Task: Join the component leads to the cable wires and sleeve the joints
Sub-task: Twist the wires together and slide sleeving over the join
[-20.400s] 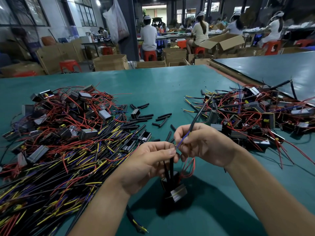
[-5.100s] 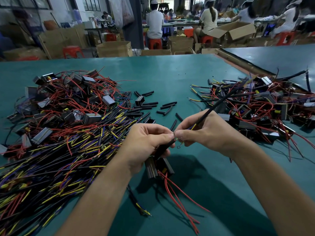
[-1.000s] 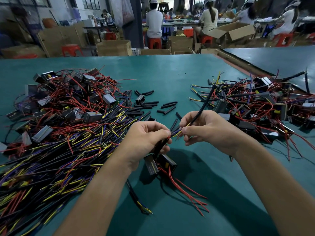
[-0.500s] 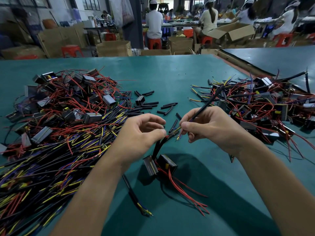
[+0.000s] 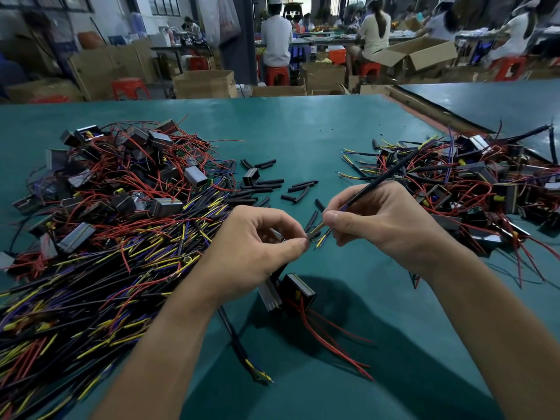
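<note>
Over the green table (image 5: 303, 125), the right hand (image 5: 385, 219) pinches a thin black cable (image 5: 381, 178) between thumb and curled fingers. The cable's long axis runs on a slant: its far end points up and to the right over the right-hand heap (image 5: 472, 183) of wired parts, and its near end points down and left toward the other hand. Short yellow and purple wires (image 5: 321, 240) stick out of that near end. The left hand (image 5: 251, 253) has thumb and forefinger pressed together on the tip of a dark lead (image 5: 281, 269), just beside those wire ends; whether they touch is too small to tell. The lead drops to a small black component (image 5: 297, 291) lying on the table below the hands, and its red wires (image 5: 333, 344) trail toward the lower right. Loose black sleeves (image 5: 269, 183) lie beyond the hands. A large heap of cables and parts (image 5: 121, 222) fills the left side.
</note>
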